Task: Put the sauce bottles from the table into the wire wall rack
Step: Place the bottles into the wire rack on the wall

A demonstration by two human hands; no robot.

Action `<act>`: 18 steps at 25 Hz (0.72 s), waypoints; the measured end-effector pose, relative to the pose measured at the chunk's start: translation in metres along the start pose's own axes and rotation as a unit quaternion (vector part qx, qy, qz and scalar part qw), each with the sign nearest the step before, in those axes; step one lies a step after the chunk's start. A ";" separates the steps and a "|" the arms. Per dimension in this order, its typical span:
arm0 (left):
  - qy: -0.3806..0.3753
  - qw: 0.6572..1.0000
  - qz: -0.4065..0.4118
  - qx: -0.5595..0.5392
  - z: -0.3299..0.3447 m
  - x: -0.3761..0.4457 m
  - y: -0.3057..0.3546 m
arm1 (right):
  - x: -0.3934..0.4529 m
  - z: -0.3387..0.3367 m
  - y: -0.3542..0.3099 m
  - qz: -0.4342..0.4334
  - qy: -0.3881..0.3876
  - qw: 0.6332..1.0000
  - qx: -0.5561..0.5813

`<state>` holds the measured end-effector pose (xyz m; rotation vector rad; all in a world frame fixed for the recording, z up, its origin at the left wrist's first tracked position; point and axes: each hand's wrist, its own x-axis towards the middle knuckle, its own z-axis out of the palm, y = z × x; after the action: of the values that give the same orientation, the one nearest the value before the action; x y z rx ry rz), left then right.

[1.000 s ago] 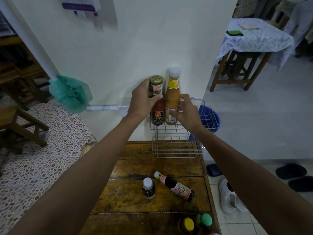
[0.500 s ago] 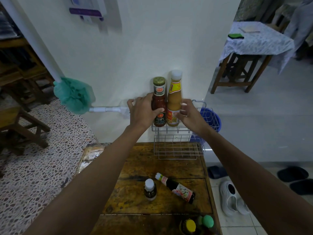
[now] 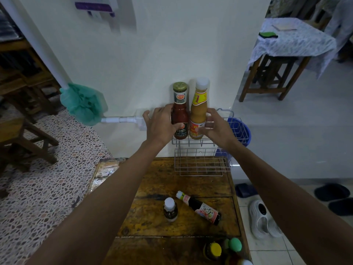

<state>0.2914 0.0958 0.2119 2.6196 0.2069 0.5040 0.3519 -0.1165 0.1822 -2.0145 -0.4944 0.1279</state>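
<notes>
Just above the middle of the frame, two sauce bottles stand upright and side by side in the top tier of the wire wall rack [image 3: 219,142]: a red sauce bottle [image 3: 179,117] with a dark green cap and an orange sauce bottle [image 3: 198,113] with a white cap. The left hand [image 3: 162,125] wraps the lower body of the red bottle, thumb across its label. The right hand [image 3: 215,127] has its fingers spread; its thumb touches the orange bottle's label, but whether it grips cannot be told.

The rack's lower tier sits bare just above the far edge of the wooden table [image 3: 145,217]. On the table, lower centre, a small white-capped bottle [image 3: 170,209] stands upright, and just right of it a dark bottle [image 3: 200,207] lies on its side. At the bottom edge, a yellow-capped bottle [image 3: 214,250] and a green-capped bottle [image 3: 234,244] cluster together.

Behind the rack's right end shows a blue bucket [image 3: 245,131]. A green mop head [image 3: 84,104] leans on the wall at left. White shoes [image 3: 262,219] lie on the floor at lower right.
</notes>
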 end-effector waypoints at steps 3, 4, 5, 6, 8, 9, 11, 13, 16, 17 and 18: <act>0.006 1.000 -0.003 0.000 0.002 -0.001 -0.001 | 0.000 0.000 -0.003 0.000 0.005 1.000 -0.013; 0.009 1.000 -0.003 0.002 0.004 -0.002 -0.001 | -0.001 0.003 -0.005 0.000 0.019 1.000 -0.013; 0.012 1.000 -0.003 0.005 0.005 -0.002 -0.001 | -0.001 0.006 -0.007 -0.003 0.033 0.999 -0.013; 0.016 1.000 -0.001 0.008 0.006 -0.003 -0.001 | -0.002 0.009 -0.008 -0.007 0.044 0.999 -0.012; 0.022 1.000 0.002 0.010 0.008 -0.005 -0.001 | -0.003 0.012 -0.008 -0.017 0.056 0.998 -0.015; 0.026 1.000 0.004 0.010 0.009 -0.006 -0.001 | -0.004 0.013 -0.008 -0.023 0.060 0.998 -0.020; 0.032 0.999 0.006 0.007 0.012 -0.010 -0.001 | -0.006 0.013 -0.006 -0.035 0.060 0.997 -0.031; 0.033 0.999 0.008 0.004 0.012 -0.011 -0.001 | -0.005 0.014 -0.005 -0.036 0.048 0.997 -0.046; 0.027 1.000 0.007 0.002 0.011 -0.011 0.000 | -0.001 0.014 -0.004 -0.021 0.038 0.997 -0.062; 0.023 1.000 0.007 0.001 0.010 -0.011 0.000 | -0.001 0.014 -0.003 -0.018 0.038 0.997 -0.062; 0.021 1.000 0.008 0.000 0.010 -0.011 0.000 | -0.002 0.014 -0.003 -0.016 0.037 0.997 -0.061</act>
<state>0.2850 0.0893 0.2001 2.6148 0.2003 0.5660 0.3457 -0.1048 0.1778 -2.1207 -0.4976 0.0033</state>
